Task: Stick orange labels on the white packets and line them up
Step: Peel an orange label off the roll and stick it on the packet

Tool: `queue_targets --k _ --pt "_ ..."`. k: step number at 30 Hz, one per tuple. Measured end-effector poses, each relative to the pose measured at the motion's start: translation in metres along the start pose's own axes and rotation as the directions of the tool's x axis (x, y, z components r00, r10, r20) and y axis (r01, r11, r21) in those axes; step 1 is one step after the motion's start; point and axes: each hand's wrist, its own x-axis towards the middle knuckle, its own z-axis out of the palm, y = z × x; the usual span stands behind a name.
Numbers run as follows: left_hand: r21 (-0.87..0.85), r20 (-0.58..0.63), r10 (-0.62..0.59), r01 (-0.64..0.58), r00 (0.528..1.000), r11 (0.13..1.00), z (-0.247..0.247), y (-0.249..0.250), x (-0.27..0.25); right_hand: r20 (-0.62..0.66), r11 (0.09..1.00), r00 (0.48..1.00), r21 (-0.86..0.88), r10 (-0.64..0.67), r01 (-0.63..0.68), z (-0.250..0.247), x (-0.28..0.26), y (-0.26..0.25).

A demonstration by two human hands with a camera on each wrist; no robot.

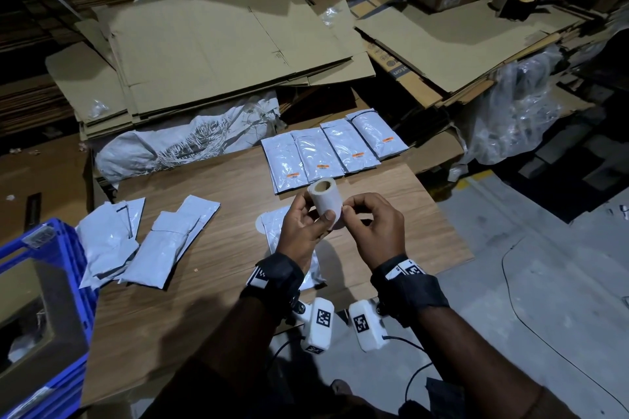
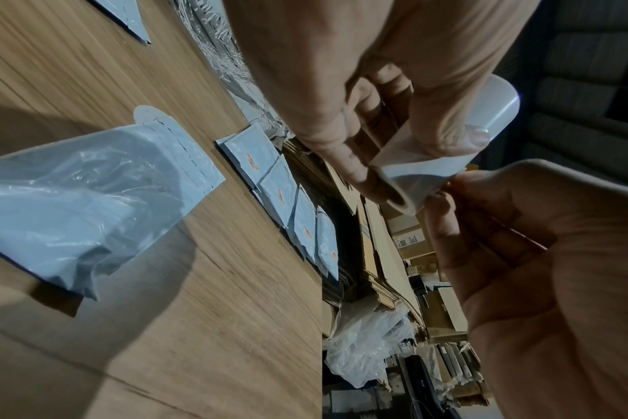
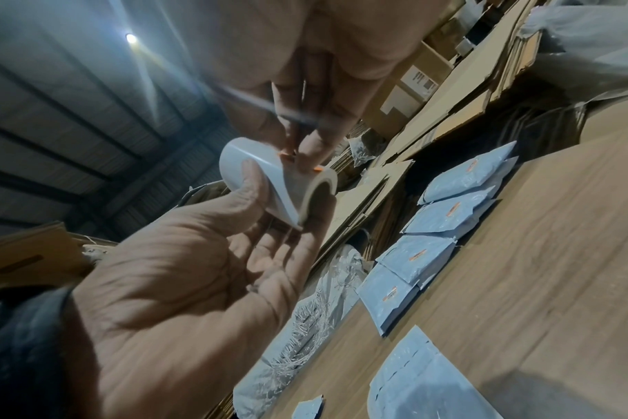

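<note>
My left hand (image 1: 318,211) grips a white label roll (image 1: 321,197) above the wooden board (image 1: 211,299), thumb on its front. My right hand (image 1: 347,211) pinches the roll's near edge. In the right wrist view, orange labels (image 3: 284,154) show on the roll (image 3: 266,181) right at the right fingertips (image 3: 305,150). Several white packets (image 1: 335,150) with orange labels lie side by side in a row at the board's far edge. One packet with no label in sight (image 1: 272,230) lies flat under my hands, partly hidden.
A loose pile of white packets (image 1: 136,241) lies on the board's left part. A blue crate (image 1: 37,282) stands at the near left. Flattened cardboard (image 1: 221,44), a woven sack (image 1: 183,139) and clear plastic (image 1: 510,112) crowd the far side. Bare floor (image 1: 544,282) lies to the right.
</note>
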Motion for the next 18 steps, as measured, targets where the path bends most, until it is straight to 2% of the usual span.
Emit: queue_targets --k 11,18 --pt "0.024 0.005 0.001 -0.001 1.000 1.000 0.0006 0.0024 -0.0009 0.017 1.000 0.999 -0.001 -0.030 0.030 -0.0009 -0.0001 -0.0007" --pt "0.002 -0.009 -0.015 0.015 1.000 1.000 0.0045 0.0055 -0.0014 0.013 0.995 0.998 -0.083 -0.061 0.062 0.0024 0.0055 0.0013"
